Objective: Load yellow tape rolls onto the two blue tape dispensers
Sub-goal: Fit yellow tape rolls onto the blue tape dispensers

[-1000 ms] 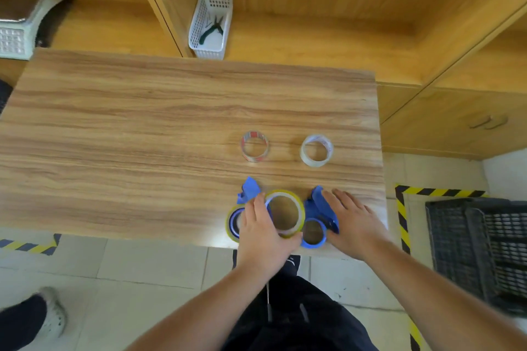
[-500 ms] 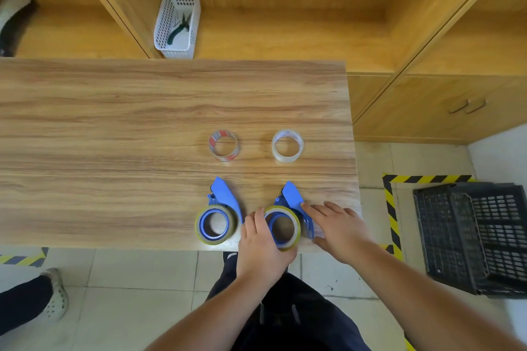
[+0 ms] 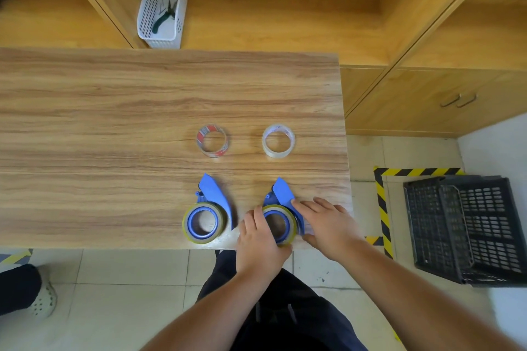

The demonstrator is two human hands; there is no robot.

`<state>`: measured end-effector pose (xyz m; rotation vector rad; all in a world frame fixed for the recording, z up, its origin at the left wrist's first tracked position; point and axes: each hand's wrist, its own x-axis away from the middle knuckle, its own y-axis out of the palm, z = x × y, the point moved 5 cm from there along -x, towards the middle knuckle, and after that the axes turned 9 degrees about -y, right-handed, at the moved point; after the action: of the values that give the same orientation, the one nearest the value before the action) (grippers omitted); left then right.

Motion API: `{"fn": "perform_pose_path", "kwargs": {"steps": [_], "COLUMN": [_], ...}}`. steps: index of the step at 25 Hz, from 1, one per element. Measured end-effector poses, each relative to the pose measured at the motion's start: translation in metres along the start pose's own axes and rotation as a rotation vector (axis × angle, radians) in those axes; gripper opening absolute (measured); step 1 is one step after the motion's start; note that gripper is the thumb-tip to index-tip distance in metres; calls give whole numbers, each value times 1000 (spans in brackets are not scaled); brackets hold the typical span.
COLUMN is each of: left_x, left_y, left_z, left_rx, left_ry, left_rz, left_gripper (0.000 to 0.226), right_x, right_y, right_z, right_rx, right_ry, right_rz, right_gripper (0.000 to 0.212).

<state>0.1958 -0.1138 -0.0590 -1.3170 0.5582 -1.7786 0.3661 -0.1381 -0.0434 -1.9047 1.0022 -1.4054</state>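
On the wood-grain tabletop [image 3: 114, 122], near its front edge, two glossy yellow tape rolls sat on curved blue plastic dispensers. The left roll [image 3: 187, 225] ringed its dispenser [image 3: 212, 194] untouched. The left hand [image 3: 261, 245] curled loosely around the right roll [image 3: 289, 215], while the right hand [image 3: 328, 225] lay open, fingers pressing that dispenser [image 3: 282, 189]. Two clear tape rings [image 3: 212, 140] stood farther back.

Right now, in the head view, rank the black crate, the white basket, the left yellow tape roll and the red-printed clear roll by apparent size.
1. black crate
2. white basket
3. left yellow tape roll
4. red-printed clear roll

The yellow roll lies nearer the camera, so its lead over the clear roll is unsure.
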Motion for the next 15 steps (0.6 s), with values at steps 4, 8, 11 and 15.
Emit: {"fn": "perform_pose_path", "kwargs": {"steps": [4, 8, 11, 15], "left_x": [-9, -11, -12, -8], "left_y": [6, 9, 8, -5], "left_z": [-4, -8, -9, -14], "left_rx": [-37, -26, -34, -8], "left_ry": [-8, -19, 5, 34], "left_rz": [-7, 0, -11, -30], "left_gripper": [113, 114, 117, 122], "right_x": [-1, -1, 0, -2], "right_y": [1, -1, -2, -5], "right_z": [-2, -4, -6, -12], "right_rx": [-8, -16, -13, 2], "right_ry": [3, 8, 21, 25], "right_rz": [8, 5, -3, 13], "right_gripper": [80, 80, 80, 80]}}
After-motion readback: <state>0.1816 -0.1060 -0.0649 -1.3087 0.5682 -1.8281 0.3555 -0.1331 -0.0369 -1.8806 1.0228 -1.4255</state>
